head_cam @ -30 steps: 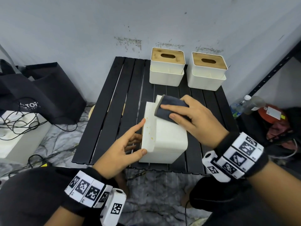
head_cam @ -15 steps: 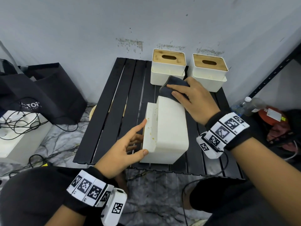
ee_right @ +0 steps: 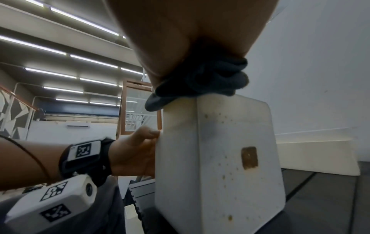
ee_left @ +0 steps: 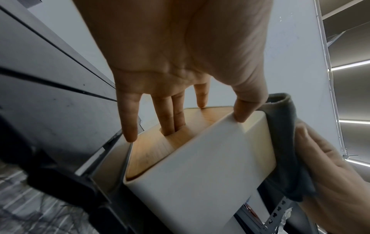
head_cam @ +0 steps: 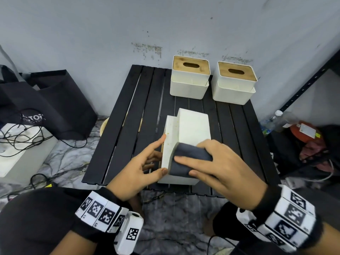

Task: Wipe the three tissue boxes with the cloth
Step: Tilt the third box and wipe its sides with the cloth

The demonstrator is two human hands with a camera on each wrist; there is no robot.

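A white tissue box (head_cam: 193,126) lies on its side in the middle of the black slatted table (head_cam: 125,135), its wooden lid facing left. My left hand (head_cam: 156,157) grips it from the left: in the left wrist view two fingers (ee_left: 172,123) sit in the lid slot and the thumb presses the upper face. My right hand (head_cam: 195,159) holds a folded dark grey cloth (head_cam: 184,151) against the near end of the box's upper face. The right wrist view shows brown specks on the near face of the box (ee_right: 220,158). Two more tissue boxes (head_cam: 190,80) (head_cam: 234,83) stand upright at the table's back.
A grey wall runs right behind the table. A black bag (head_cam: 55,107) and a white block with cables (head_cam: 18,153) lie on the floor to the left. To the right stand a black metal rack (head_cam: 303,85) and a plastic bottle (head_cam: 276,120).
My right hand slid the cloth out to the far end of the box, then back along its upper face to the near end. My left hand kept its hold.
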